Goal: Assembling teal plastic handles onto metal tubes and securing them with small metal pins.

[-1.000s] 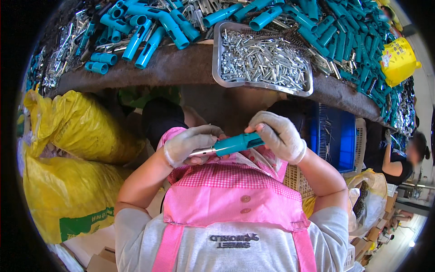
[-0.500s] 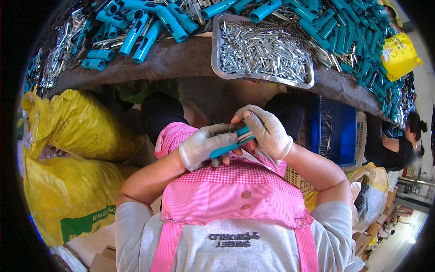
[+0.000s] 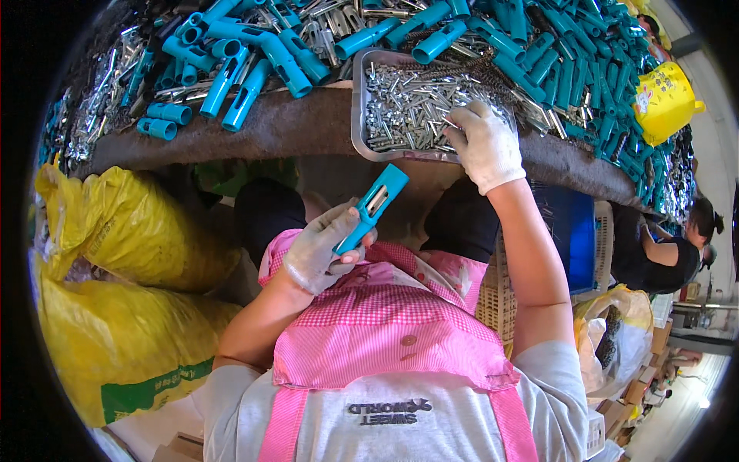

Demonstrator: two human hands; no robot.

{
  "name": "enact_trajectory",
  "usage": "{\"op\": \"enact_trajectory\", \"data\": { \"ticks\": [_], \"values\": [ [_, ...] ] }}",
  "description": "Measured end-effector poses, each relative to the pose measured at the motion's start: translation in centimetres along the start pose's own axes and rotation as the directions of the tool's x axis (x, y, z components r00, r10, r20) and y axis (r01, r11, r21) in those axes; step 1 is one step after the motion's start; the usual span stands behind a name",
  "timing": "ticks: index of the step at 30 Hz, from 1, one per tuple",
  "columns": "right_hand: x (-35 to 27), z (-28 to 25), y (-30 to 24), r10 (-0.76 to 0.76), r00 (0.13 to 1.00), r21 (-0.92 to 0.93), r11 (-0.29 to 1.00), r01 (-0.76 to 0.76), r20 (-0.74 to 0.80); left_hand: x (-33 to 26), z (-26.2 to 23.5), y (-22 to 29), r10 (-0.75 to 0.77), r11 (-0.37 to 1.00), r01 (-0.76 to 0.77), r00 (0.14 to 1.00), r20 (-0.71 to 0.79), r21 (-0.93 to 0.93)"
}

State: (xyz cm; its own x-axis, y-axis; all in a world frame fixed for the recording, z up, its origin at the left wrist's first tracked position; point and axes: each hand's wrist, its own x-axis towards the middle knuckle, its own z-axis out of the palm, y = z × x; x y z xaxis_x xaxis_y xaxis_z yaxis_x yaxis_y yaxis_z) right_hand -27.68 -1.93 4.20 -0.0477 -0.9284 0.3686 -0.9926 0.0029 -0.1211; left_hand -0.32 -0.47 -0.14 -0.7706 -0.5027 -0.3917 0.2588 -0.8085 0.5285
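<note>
Two big yellow bags (image 3: 146, 231) sit at the left, one above the other, below the edge of the desk (image 3: 292, 127). On the desk there are lots of blue plastic tubes (image 3: 254, 69), too many to count, lying in heaps from the left end to the right end, with shiny metal bits mixed in. One flat metal tray (image 3: 358, 115) sits near the middle of the desk, and it is full of small silver pins (image 3: 408, 112), also too many to count. One yellow bucket (image 3: 663, 100) stands far right on the desk. The person wears two whitish gloves and a pink checked apron (image 3: 385, 323). The left hand (image 3: 319, 250) is curled around one blue tube (image 3: 373, 206), and it holds the tube by its lower end, above the lap and in front of the desk edge. This tube is long and blue, it tilts up to the right, and a silver metal piece shows in a slot near its top end. The right hand (image 3: 485, 146) reaches out over the right part of the tray. Its fingers are bent down among the pins and touch them, but I cannot tell if it is pinching one. Far right, another person (image 3: 670, 246) in a dark top sits by the desk.
</note>
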Motion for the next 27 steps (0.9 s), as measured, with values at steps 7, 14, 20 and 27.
{"op": "enact_trajectory", "data": {
  "ticks": [7, 14, 20, 27],
  "values": [
    [-0.6, -1.6, -0.9, 0.016, 0.978, 0.348, 0.936, 0.059, -0.207, 0.8, 0.5, 0.2, 0.022, 0.998, -0.023, 0.999, -0.025, -0.062],
    [-4.7, -2.6, -7.5, -0.23, 0.969, 0.609, 0.783, 0.129, 0.091, 0.8, 0.9, -0.2, 0.112, 0.991, -0.109, 0.993, -0.023, 0.083],
    [-6.2, -1.5, -9.1, -0.248, 0.969, 0.37, 0.901, 0.228, 0.008, 0.6, 1.3, -0.4, 0.23, 0.937, -0.201, 0.971, -0.072, 0.286],
    [-8.4, -0.1, -9.5, -0.186, 0.973, 0.391, 0.892, 0.225, -0.137, 0.7, 0.5, -1.7, 0.288, 0.884, -0.223, 0.952, -0.104, 0.411]
  ]
}}
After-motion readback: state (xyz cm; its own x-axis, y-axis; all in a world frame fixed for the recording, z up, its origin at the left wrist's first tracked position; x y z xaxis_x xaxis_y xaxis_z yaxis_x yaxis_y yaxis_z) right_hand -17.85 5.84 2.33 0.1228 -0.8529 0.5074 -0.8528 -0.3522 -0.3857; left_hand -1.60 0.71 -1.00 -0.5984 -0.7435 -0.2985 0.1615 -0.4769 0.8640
